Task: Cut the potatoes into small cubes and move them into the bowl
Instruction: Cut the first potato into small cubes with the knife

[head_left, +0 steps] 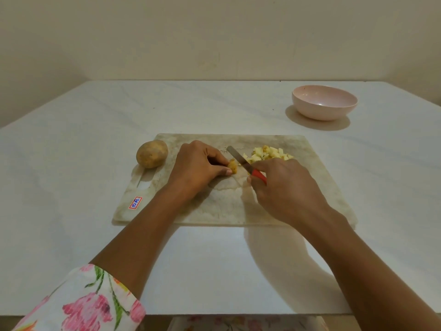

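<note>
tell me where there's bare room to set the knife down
Free: the table between board and bowl, left of the whole potato, and the board's near strip between the forearms. Crowded: the board's middle, where left grip, potato piece, knife, right grip and cubes meet.

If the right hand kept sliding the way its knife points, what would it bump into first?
Probably the small potato piece pinched by the left hand: it sits right beside the knife blade, in the path of the right hand. Beyond the tip only bare cutting board shows; depth is hard to judge.
</note>
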